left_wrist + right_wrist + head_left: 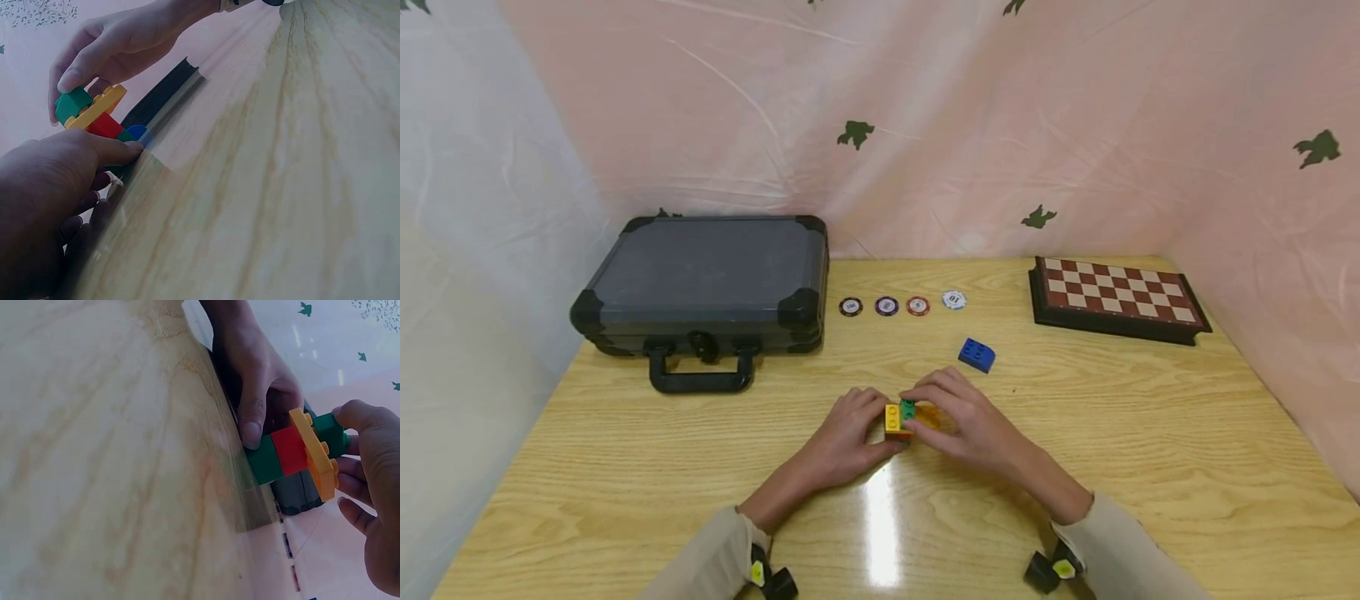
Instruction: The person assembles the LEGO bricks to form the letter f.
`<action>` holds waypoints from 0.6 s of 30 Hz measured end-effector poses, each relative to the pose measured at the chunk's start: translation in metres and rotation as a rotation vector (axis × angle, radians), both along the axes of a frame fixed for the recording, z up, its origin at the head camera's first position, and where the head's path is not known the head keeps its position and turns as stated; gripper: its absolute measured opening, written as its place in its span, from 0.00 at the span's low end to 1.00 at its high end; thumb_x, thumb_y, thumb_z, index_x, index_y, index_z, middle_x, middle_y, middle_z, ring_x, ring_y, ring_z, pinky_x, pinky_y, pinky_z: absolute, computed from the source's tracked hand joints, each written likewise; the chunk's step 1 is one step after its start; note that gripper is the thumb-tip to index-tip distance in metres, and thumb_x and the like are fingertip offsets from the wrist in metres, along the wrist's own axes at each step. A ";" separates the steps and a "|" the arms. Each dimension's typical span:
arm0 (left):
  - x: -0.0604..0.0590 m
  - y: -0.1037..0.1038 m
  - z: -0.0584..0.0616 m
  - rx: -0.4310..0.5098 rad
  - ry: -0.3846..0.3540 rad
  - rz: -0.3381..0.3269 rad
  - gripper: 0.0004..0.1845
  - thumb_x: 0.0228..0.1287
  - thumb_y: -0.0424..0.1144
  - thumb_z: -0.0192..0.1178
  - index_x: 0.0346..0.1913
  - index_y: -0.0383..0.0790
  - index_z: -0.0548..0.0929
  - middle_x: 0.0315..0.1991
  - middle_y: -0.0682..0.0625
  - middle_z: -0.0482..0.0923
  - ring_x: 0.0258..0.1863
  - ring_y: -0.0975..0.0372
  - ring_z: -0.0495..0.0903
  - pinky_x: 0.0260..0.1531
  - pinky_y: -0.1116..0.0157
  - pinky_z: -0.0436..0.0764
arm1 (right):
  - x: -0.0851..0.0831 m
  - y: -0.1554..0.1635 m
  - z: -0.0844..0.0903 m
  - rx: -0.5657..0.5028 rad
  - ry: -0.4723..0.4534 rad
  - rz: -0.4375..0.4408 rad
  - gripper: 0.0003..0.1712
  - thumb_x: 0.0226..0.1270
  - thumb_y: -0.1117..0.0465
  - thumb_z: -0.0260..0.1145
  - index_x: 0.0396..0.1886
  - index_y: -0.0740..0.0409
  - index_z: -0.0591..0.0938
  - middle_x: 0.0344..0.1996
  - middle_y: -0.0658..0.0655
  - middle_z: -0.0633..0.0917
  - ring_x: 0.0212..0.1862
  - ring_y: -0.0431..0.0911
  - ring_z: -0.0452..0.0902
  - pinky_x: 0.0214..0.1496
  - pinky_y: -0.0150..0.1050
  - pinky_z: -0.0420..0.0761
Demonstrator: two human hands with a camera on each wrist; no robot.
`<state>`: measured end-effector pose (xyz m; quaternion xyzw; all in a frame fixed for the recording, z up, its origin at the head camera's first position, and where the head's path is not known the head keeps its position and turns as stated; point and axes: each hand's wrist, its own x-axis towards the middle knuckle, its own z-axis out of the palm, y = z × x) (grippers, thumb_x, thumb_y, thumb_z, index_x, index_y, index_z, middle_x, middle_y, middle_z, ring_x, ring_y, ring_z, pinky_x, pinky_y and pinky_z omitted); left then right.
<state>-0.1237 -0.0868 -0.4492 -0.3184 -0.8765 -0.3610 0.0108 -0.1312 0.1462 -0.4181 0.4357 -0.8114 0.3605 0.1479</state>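
A small brick stack (pixel 904 419) stands on the wooden table (pixel 1075 467) in front of me: a green brick at the bottom (pixel 265 460), a red one (pixel 290 450), a yellow plate (pixel 317 455) and a small green brick on top (pixel 331 432). My left hand (pixel 850 433) grips the lower part of the stack from the left, thumb (pixel 251 419) against the bottom green brick. My right hand (pixel 962 417) pinches the top green brick (pixel 72 104) with curled fingers. A loose blue brick (pixel 977 354) lies just behind the hands.
A dark hard case (pixel 707 287) with a handle sits at the back left. Several poker chips (pixel 886 306) lie in a row behind the hands. A chessboard box (pixel 1116 297) rests at the back right. Pink sheeting (pixel 925 125) walls the table.
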 end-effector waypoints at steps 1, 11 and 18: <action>0.000 0.000 0.000 0.001 0.001 0.000 0.17 0.65 0.43 0.73 0.52 0.42 0.84 0.47 0.53 0.79 0.46 0.59 0.72 0.49 0.54 0.72 | 0.000 0.000 0.000 0.002 0.003 0.001 0.19 0.74 0.52 0.70 0.53 0.62 0.86 0.48 0.51 0.83 0.52 0.46 0.75 0.52 0.43 0.80; 0.000 0.000 -0.001 -0.004 0.005 0.006 0.18 0.64 0.43 0.74 0.52 0.41 0.84 0.47 0.53 0.79 0.46 0.59 0.73 0.50 0.54 0.72 | -0.003 -0.001 0.000 -0.007 0.035 0.030 0.17 0.74 0.53 0.69 0.51 0.62 0.86 0.46 0.50 0.83 0.49 0.45 0.75 0.49 0.41 0.80; 0.000 0.000 0.001 -0.003 0.024 0.005 0.19 0.62 0.42 0.75 0.52 0.41 0.84 0.47 0.52 0.80 0.46 0.59 0.74 0.50 0.54 0.73 | -0.004 -0.002 -0.003 -0.027 0.037 0.040 0.21 0.77 0.48 0.66 0.51 0.63 0.86 0.46 0.51 0.83 0.49 0.45 0.75 0.49 0.39 0.79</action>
